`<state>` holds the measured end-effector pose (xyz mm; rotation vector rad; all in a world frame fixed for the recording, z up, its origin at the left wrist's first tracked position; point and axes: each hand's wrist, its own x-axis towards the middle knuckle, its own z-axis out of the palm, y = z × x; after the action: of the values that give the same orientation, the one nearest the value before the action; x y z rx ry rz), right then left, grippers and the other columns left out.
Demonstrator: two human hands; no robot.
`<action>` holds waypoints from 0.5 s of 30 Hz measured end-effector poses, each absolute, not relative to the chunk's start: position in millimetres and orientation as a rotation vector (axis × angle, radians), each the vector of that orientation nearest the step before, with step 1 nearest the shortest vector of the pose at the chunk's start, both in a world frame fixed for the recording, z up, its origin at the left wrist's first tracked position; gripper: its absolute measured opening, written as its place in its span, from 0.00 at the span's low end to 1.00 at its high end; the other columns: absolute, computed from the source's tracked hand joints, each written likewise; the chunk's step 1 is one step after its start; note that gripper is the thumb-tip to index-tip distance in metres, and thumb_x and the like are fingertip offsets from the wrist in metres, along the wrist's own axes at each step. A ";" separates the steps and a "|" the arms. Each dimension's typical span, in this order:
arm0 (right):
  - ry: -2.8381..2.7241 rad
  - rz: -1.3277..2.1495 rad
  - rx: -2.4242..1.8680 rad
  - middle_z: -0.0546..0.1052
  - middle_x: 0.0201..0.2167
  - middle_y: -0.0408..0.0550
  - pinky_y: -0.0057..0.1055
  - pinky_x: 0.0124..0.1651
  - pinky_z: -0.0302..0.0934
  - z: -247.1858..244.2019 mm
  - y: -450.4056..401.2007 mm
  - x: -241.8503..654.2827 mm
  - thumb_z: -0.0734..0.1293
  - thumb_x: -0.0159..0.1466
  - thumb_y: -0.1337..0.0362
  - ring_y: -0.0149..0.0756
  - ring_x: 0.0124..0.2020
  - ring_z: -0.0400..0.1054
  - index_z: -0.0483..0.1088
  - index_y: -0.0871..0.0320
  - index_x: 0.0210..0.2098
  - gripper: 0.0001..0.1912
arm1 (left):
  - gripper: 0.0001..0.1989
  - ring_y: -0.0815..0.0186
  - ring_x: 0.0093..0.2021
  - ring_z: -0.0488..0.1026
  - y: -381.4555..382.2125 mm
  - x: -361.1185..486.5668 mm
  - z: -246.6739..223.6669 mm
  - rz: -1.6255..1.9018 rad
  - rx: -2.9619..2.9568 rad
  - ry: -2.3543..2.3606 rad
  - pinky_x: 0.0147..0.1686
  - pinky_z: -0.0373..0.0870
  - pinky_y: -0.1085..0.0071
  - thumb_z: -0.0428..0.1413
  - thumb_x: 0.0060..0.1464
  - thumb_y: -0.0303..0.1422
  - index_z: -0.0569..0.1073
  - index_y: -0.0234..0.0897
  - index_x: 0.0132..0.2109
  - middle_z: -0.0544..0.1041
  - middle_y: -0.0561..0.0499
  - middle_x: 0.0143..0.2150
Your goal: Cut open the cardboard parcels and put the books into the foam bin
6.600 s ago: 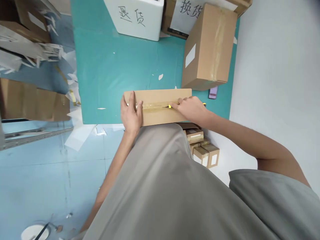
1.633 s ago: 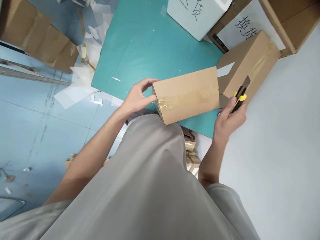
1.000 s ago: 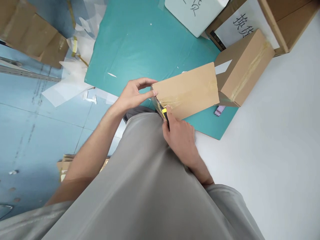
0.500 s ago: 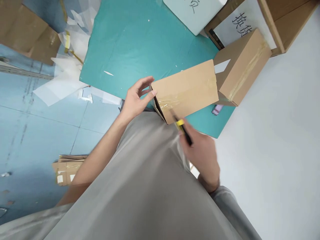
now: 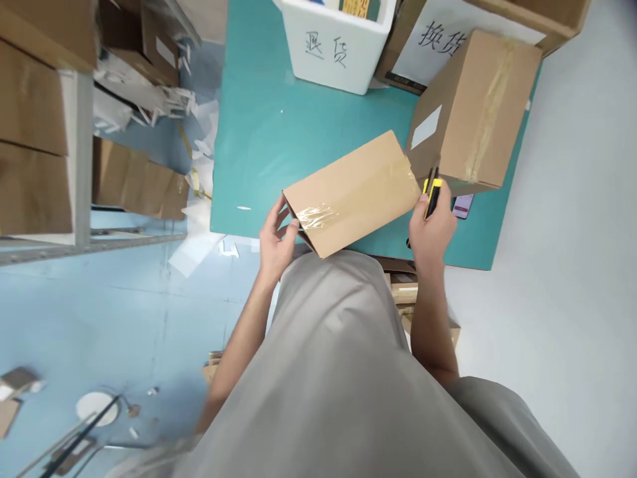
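Note:
A long brown cardboard box (image 5: 355, 192) lies tilted across the table's front edge, with wrinkled clear tape along its top face. My left hand (image 5: 279, 242) grips its left end, thumb at the edge by a dark gap and fingers curled around the side. Just off the box's right end, my right hand (image 5: 435, 222) is closed around a black-and-yellow utility knife (image 5: 434, 192) that points away from me. Behind that hand stands a larger taped box (image 5: 478, 113) with a white label.
A white bin (image 5: 338, 46) with handwriting and an open carton (image 5: 448, 33) with a marked sheet stand at the back of the teal table (image 5: 253, 146). A phone (image 5: 463, 206) lies right of my right hand. Shelved boxes (image 5: 32, 133) are at left.
My right hand has moved with the knife from the box's near left corner to beyond its right end. My left hand keeps hold of the box. The view has shifted.

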<state>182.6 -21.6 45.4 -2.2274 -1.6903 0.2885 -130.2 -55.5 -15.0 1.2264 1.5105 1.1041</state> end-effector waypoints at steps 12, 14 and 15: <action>-1.499 0.809 -2.180 0.85 0.48 0.56 0.39 0.51 0.69 61.5 -79.1 162.4 0.55 0.77 0.57 0.49 0.46 0.81 0.63 0.59 0.74 0.30 | 0.33 0.49 0.81 0.52 7.2 -137.5 9.3 0.971 1.628 1.720 0.79 0.47 0.41 0.56 0.69 0.48 0.62 0.51 0.76 0.60 0.45 0.79; -1.533 0.820 -2.211 0.85 0.47 0.57 0.37 0.49 0.68 65.4 -78.9 164.9 0.55 0.77 0.58 0.49 0.44 0.80 0.63 0.60 0.75 0.30 | 0.33 0.46 0.81 0.49 9.6 -129.8 16.0 0.902 1.720 1.739 0.78 0.47 0.38 0.62 0.65 0.48 0.66 0.50 0.73 0.60 0.43 0.79; -1.558 0.822 -2.220 0.85 0.47 0.57 0.36 0.48 0.67 68.2 -77.8 165.4 0.55 0.77 0.58 0.49 0.44 0.80 0.62 0.61 0.75 0.30 | 0.33 0.45 0.81 0.48 10.7 -127.5 18.7 0.877 1.744 1.745 0.78 0.47 0.37 0.63 0.64 0.48 0.67 0.49 0.72 0.60 0.43 0.78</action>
<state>165.4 -77.8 68.2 -2.2203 -1.5584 0.8224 -127.5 10.7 18.7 1.7438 1.7449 0.8772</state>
